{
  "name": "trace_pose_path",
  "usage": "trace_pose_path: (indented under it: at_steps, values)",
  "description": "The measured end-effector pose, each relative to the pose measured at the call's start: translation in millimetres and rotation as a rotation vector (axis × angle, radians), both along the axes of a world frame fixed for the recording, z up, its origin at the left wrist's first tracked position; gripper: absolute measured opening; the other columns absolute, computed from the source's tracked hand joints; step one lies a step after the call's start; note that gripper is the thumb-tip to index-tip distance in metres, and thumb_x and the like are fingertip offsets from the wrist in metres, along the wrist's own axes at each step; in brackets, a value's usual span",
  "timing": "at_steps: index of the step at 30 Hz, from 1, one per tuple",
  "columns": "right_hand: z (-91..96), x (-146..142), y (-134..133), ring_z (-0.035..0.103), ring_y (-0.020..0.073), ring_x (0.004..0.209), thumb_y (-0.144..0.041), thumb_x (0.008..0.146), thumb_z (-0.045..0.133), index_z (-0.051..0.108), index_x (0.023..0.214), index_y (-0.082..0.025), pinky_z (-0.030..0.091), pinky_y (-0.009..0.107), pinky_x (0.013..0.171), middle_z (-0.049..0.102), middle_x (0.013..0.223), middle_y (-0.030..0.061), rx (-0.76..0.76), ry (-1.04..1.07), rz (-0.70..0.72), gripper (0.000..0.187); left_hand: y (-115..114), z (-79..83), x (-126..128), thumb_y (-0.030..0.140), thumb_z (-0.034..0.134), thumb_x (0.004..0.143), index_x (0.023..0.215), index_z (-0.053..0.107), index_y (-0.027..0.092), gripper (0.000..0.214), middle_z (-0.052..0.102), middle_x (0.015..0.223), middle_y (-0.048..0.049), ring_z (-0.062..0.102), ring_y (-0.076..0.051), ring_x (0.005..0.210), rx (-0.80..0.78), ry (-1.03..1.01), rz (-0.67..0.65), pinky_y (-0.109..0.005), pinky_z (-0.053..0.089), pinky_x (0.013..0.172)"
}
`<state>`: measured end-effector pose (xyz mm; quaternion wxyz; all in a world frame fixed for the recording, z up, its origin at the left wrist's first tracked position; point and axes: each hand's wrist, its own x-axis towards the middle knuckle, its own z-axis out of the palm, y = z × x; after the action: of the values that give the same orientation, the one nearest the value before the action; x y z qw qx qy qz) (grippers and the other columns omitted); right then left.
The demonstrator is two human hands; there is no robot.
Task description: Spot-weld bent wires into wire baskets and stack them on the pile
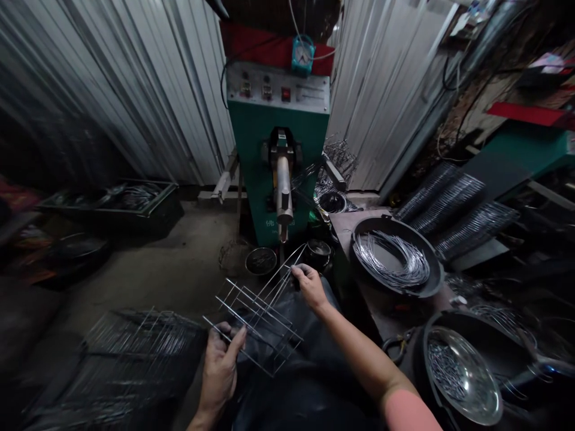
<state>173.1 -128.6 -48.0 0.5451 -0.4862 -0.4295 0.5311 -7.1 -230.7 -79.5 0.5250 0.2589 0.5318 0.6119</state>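
A wire rack (265,317) of thin metal rods is held above my lap, tilted. My left hand (221,362) grips its near left side, the thumb pressed over a rod. At the rack's far end, long thin wires (282,272) stretch toward a green spot welder (249,155). My right hand (309,284) pinches at these wires; whether they are joined to the rack I cannot tell. The welder's electrode arm (284,185) points down just beyond my right hand, apart from the rack.
On the right, a bench holds a black pan (431,284) with a coil of bent wires (411,269), and a metal bowl (492,389) of small wire pieces. Stacked wire racks (130,359) lie at lower left. A metal bin (157,206) stands behind on the floor.
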Motion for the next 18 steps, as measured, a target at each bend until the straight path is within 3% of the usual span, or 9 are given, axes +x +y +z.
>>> trace_pose_path:
  at_steps: [8, 18]
  values:
    - [-10.1, -12, -4, 0.040, 0.0083, 0.046, -0.048, 0.071, 0.057, 0.049, 0.058, -0.019, 0.032, 0.022, 0.046, 0.045, 0.049, -0.0043, 0.013, -0.060, 0.031, 0.033, -7, -13.6, -15, 0.039, 0.067, 0.069, 0.088, 0.055, 0.017, 0.031, 0.057, 0.070, 0.0019, 0.054, -0.013, 0.067, -0.005, 0.166, -0.013, -0.028, 0.043, 0.072]
    - [-7.0, -17, -10, 0.041, 0.0084, 0.047, -0.049, 0.072, 0.056, 0.050, 0.059, -0.018, 0.033, 0.022, 0.046, 0.045, 0.049, -0.0041, 0.026, -0.067, -0.017, 0.034, 0, -7.6, -9, 0.039, 0.072, 0.062, 0.090, 0.049, 0.019, 0.041, 0.056, 0.065, 0.0039, 0.053, -0.011, 0.060, -0.052, 0.081, -0.015, -0.023, 0.041, 0.058]
